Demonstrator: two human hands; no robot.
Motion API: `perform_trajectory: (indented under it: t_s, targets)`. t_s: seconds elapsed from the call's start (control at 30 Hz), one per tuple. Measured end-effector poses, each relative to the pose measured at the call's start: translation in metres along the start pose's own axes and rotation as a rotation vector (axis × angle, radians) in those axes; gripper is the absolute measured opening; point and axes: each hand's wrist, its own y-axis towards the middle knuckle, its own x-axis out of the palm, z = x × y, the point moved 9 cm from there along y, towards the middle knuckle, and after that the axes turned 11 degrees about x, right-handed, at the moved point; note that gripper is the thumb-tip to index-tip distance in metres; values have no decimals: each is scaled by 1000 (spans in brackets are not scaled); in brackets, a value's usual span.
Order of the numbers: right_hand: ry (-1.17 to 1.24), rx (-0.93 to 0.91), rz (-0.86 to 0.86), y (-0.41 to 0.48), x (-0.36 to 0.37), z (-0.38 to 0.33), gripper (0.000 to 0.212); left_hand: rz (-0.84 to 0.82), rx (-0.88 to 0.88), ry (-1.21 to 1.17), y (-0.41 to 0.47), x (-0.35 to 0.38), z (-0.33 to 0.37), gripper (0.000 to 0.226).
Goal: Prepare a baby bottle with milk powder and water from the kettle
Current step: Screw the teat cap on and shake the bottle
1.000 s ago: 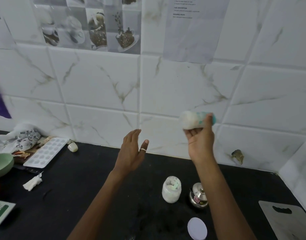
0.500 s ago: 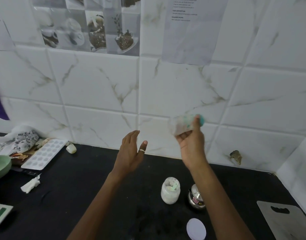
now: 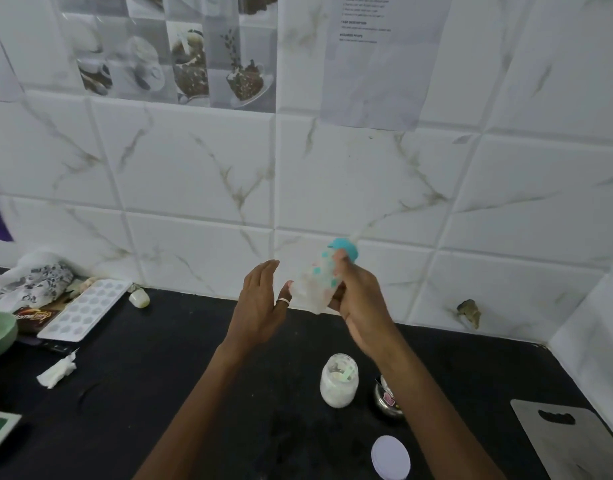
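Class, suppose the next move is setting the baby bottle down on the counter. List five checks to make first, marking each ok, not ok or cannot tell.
1. Grip: the right hand holds the baby bottle: ok.
2. Seal: the teal cap sits on the bottle: ok.
3. Support: the left hand is open beside the bottle: ok.
4. Cover: the powder jar has no lid on; a white lid lies apart on the counter: not ok.
5. Mixing: the bottle is blurred: cannot tell.
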Motion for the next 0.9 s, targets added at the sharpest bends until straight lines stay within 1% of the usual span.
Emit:
perform_trajectory:
  t_s: [0.03, 0.07, 0.13, 0.17, 0.23, 0.27, 0.3, 0.37, 0.4, 0.43, 0.47, 0.53, 0.57, 0.6, 0.63, 0.7, 0.73, 0.77, 0.8, 0.83, 0.9]
  targets:
    - [-27, -18, 0, -1, 1, -1, 62, -3, 7, 2, 0, 0, 2, 55]
    - [61, -38, 18, 0, -5, -6, 59, 0, 8, 7, 0, 0, 3, 55]
    - [368, -71, 94, 3, -27, -22, 45, 8, -6, 13, -1, -1, 2, 57]
    - [477, -100, 144, 6, -39, -31, 40, 7, -15, 13, -2, -1, 0, 58]
    - [519, -132, 162, 7, -44, -37, 41, 12, -21, 14, -3, -2, -3, 58]
    - [471, -110, 144, 7, -36, -33, 43, 15, -21, 13, -3, -2, -4, 58]
    - [336, -77, 130, 6, -26, -25, 47, 13, -19, 9, -2, -1, -4, 57]
    - [8, -23, 39, 1, -2, -7, 57, -2, -3, 5, 0, 2, -1, 56]
    - [-63, -37, 27, 0, 1, -5, 59, -7, 5, 8, 0, 3, 1, 56]
    - [-3, -64, 29, 1, -3, -9, 57, -1, 7, 12, 1, 3, 3, 56]
    - [161, -72, 32, 2, -10, -15, 51, 11, 2, 15, 0, 1, 2, 55]
    - [479, -100, 114, 4, -35, -28, 36, 18, -22, 18, -2, 0, -2, 57]
    - [551, -121, 144, 6, -43, -33, 34, 19, -27, 20, -3, -1, -5, 58]
    - [548, -132, 146, 5, -43, -35, 35, 19, -31, 19, -3, -1, -7, 58]
    - [492, -114, 145, 5, -39, -30, 38, 19, -31, 18, -4, -2, -8, 58]
    - [168, -54, 122, 3, -21, -15, 53, 10, -29, 14, -2, 0, -8, 57]
    - [4, -25, 76, 1, -11, -7, 62, 2, -24, 13, -2, 2, -6, 57]
    - [-83, -30, 60, 1, -8, -4, 66, -4, -20, 15, -1, 3, -4, 56]
    - [-42, -56, 62, 1, -10, -9, 64, -3, -16, 16, 0, 3, -2, 56]
    - [114, -75, 63, 2, -16, -15, 56, 1, -13, 18, 0, 3, -1, 56]
    - [450, -107, 142, 4, -37, -28, 39, 4, -14, 21, -2, 1, -2, 58]
